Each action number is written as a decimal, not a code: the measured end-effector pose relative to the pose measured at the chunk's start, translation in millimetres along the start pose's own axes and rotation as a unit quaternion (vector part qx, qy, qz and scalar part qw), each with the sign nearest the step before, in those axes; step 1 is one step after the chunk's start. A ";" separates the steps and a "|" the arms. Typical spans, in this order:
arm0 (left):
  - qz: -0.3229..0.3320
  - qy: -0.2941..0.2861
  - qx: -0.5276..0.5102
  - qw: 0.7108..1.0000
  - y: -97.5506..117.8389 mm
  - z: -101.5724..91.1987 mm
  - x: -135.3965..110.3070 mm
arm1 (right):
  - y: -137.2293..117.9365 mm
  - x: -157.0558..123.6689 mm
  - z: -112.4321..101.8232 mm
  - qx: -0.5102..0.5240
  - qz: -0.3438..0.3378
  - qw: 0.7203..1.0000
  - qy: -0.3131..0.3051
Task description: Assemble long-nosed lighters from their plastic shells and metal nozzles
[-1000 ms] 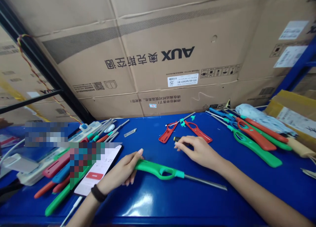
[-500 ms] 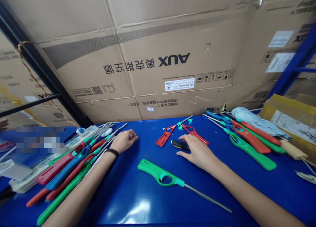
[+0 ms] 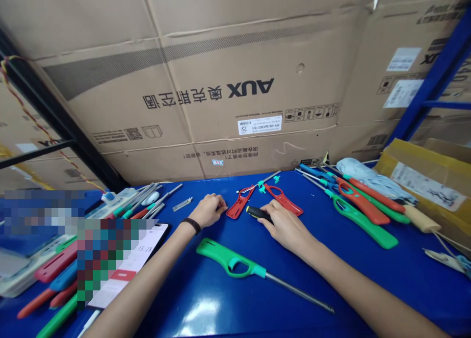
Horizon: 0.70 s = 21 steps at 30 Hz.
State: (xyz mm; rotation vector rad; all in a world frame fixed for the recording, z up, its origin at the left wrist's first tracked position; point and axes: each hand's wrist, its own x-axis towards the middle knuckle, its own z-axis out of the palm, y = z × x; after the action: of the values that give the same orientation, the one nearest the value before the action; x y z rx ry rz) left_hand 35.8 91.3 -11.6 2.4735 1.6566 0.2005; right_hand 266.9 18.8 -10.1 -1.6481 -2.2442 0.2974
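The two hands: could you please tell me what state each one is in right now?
Left hand: fingers curled, beside the nearer red casing piece; whether it holds anything cannot be told.
Right hand: closed, holding the black-and-yellow handle.

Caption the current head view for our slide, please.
Right hand holding a black-yellow handle near red casing pieces, green lighter lying in front.

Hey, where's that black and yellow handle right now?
In the head view, the black-and-yellow handle is just right of centre, in the right hand, its end close to the left red casing half, beyond the foreground green lighter.
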 end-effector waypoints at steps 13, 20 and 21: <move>0.156 0.025 0.066 0.985 3.6 -49.1 -89.5 | -4.7 -5.3 -0.3 0.029 -0.031 0.999 -0.023; 0.264 0.005 0.352 0.898 18.3 -56.5 -113.5 | -2.9 -5.8 1.5 0.033 -0.043 0.998 -0.024; 0.267 0.004 0.367 0.891 18.7 -56.3 -113.2 | -2.8 -5.6 1.5 0.034 -0.044 0.998 -0.024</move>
State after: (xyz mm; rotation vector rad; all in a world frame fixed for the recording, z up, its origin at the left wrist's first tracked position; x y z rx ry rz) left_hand -1.2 -17.3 44.7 3.4459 1.1245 -0.4497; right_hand 265.4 12.6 -11.2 -1.5197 -2.3068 0.3896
